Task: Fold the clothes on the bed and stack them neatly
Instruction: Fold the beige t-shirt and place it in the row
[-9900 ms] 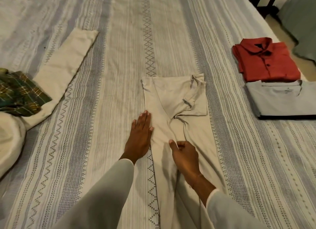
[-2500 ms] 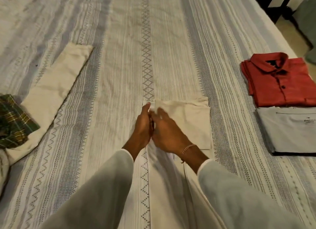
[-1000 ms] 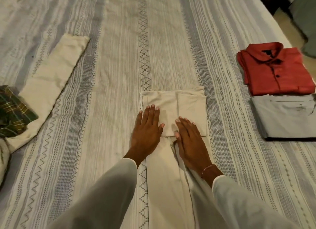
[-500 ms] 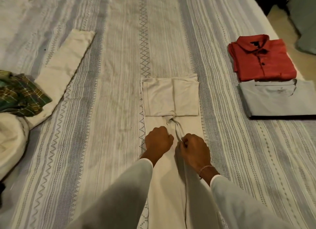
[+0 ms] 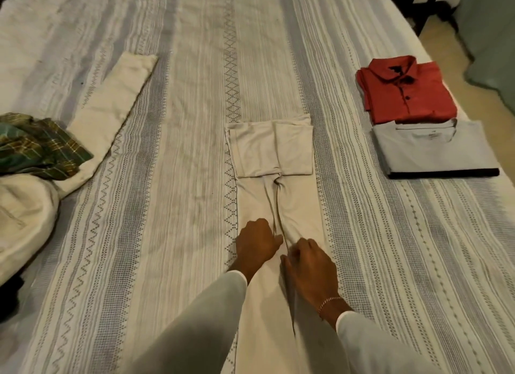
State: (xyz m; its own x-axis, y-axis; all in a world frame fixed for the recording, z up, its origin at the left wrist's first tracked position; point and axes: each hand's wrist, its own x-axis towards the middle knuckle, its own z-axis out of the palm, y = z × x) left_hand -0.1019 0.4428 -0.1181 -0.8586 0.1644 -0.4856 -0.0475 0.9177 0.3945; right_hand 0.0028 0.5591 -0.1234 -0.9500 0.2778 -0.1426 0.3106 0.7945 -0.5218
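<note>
Both hands, left (image 5: 257, 241) and right (image 5: 308, 265), curl onto one beige garment (image 5: 271, 150), pinching its cloth. At 2 o'clock lie two folded shirts, red (image 5: 409, 94) and grey (image 5: 434, 147); at 9 o'clock, one plaid cloth (image 5: 41, 147).

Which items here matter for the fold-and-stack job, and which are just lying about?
In the job:
beige garment, gripped by left hand and right hand
red shirt and grey T-shirt, folded
plaid cloth and cream trousers, unfolded

Lying about:
striped bedcover

I see open bed (image 5: 178, 206) flanking the beige garment (image 5: 274, 184), plaid heap (image 5: 41, 147) blocking left, folded shirts (image 5: 418, 122) right
</note>
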